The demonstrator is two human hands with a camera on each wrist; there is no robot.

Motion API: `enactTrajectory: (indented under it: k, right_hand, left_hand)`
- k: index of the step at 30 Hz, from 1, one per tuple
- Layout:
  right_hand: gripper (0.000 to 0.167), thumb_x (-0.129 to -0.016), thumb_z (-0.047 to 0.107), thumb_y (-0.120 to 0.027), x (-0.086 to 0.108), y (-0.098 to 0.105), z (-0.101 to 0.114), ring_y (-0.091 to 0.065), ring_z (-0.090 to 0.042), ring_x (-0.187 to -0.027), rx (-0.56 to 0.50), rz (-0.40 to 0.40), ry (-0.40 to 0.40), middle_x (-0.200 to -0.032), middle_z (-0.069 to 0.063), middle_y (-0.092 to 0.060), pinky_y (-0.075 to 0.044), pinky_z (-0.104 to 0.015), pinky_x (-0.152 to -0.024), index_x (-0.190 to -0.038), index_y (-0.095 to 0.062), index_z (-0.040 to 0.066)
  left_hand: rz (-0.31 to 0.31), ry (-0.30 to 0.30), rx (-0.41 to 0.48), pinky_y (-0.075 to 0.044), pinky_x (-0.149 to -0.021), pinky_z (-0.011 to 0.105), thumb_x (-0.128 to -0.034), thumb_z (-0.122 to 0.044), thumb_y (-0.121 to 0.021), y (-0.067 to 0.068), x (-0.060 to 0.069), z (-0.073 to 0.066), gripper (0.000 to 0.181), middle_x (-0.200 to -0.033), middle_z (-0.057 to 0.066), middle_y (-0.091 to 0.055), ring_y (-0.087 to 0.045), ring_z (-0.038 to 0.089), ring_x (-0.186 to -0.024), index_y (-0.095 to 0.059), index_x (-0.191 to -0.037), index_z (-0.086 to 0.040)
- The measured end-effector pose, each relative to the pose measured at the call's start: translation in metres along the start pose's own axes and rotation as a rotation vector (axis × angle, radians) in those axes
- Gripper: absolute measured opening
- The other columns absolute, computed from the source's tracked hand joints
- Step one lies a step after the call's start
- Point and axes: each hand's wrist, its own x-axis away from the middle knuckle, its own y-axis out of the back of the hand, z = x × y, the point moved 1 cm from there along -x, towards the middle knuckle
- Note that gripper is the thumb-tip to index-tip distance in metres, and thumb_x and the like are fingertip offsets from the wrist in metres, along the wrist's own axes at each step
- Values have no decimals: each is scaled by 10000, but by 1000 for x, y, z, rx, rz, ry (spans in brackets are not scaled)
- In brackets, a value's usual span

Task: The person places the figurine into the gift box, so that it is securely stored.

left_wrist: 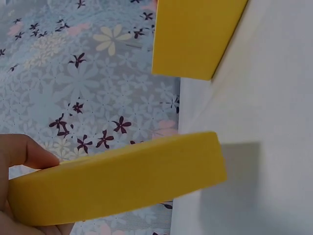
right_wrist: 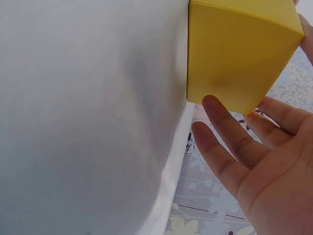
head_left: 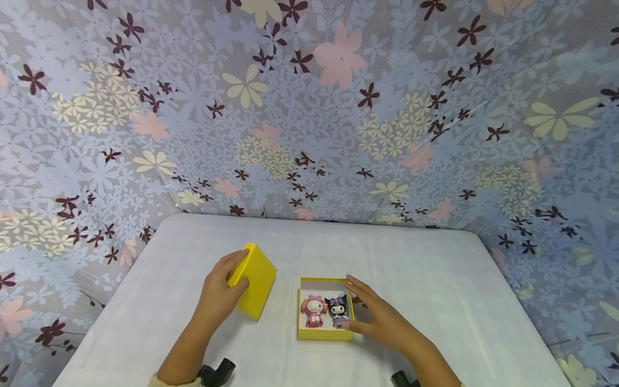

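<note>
Raised and tilted on the left is a yellow box lid (head_left: 260, 282), gripped along its edge by my left hand (head_left: 220, 293). The left wrist view shows the lid (left_wrist: 122, 181) from its narrow side. Right of it, a shallow yellow box (head_left: 325, 335) lies on the white table. Inside stand out a pink figurine (head_left: 314, 312) and a black-and-purple figurine (head_left: 337, 310) side by side. My right hand (head_left: 387, 321) spans the box's right end, thumb over the near corner. Its fingers (right_wrist: 230, 132) are fairly straight beside the box wall (right_wrist: 234, 54).
The table (head_left: 435, 279) has a white cover. A flower-patterned cloth (head_left: 309, 118) rises behind it and along both sides. Dark wrist-worn devices (head_left: 217, 372) show near the front edge.
</note>
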Motion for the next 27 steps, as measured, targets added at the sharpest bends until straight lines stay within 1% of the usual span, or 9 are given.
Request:
enactTrajectory:
  k: [4, 8, 13, 18, 21, 23, 25, 27]
  right_hand:
    - [935, -843, 570, -735, 0, 0, 0, -539, -227, -1343, -16, 4, -2, -1705, 111, -141, -449, -579, -1110, -1610, -267, 312]
    - [926, -844, 586, -727, 0, 0, 0, -538, -210, -1338, -16, 2, -11, -1697, 149, -134, -449, -574, -1107, -1606, -271, 326]
    - [921, -845, 590, -727, 1, -1, -2, -523, -219, -1363, -11, -3, -21, -1694, 169, -125, -427, -595, -1124, -1604, -271, 339]
    - [981, -819, 592, -760, 0, -2, -1, -414, -266, -1472, -12, 8, -28, -1696, 181, -92, -344, -651, -1170, -1613, -255, 313]
    - [1029, -797, 596, -779, 0, -2, -1, -369, -286, -1499, -9, 12, -28, -1697, 177, -81, -340, -661, -1167, -1620, -245, 285]
    - [1045, -790, 597, -784, 0, -2, 0, -394, -288, -1483, -6, 11, -28, -1697, 176, -78, -366, -652, -1153, -1622, -239, 274]
    - [1051, -786, 593, -788, 1, -2, 1, -414, -284, -1469, -5, 7, -31, -1695, 180, -79, -382, -642, -1146, -1623, -240, 269]
    - [1058, -780, 591, -792, 1, -2, 2, -440, -273, -1450, -9, 5, -34, -1693, 183, -80, -394, -627, -1144, -1623, -242, 266]
  left_hand:
    - [-23, -20, 36, -535, -1064, 474, -945, -129, -617, -1, 1, -3, 592, -1570, -14, -433, -540, 262, -1246, -492, -1505, -276]
    - [-51, -31, 84, -550, -1034, 460, -939, -114, -622, -2, 3, -9, 581, -1546, -24, -457, -557, 259, -1209, -518, -1482, -290]
    - [-68, -8, 150, -580, -999, 448, -946, -103, -611, -4, 7, -17, 575, -1540, -14, -464, -595, 284, -1177, -523, -1475, -310]
    - [-55, 48, 253, -611, -938, 396, -957, -118, -590, -5, 9, -21, 565, -1547, 3, -454, -620, 297, -1146, -511, -1468, -347]
    - [-35, 82, 343, -617, -881, 343, -956, -117, -589, -9, 10, -21, 556, -1480, 21, -506, -629, 284, -1097, -517, -1443, -376]
    - [-26, 96, 388, -609, -842, 311, -953, -113, -591, -13, 10, -20, 550, -1422, 31, -544, -631, 269, -1051, -523, -1423, -390]
    - [-22, 95, 429, -594, -810, 297, -951, -103, -591, -18, 12, -20, 545, -1376, 54, -574, -632, 258, -1008, -530, -1410, -388]
    - [-20, 82, 460, -588, -784, 290, -950, -91, -592, -23, 14, -21, 540, -1354, 83, -595, -634, 249, -971, -536, -1408, -372]
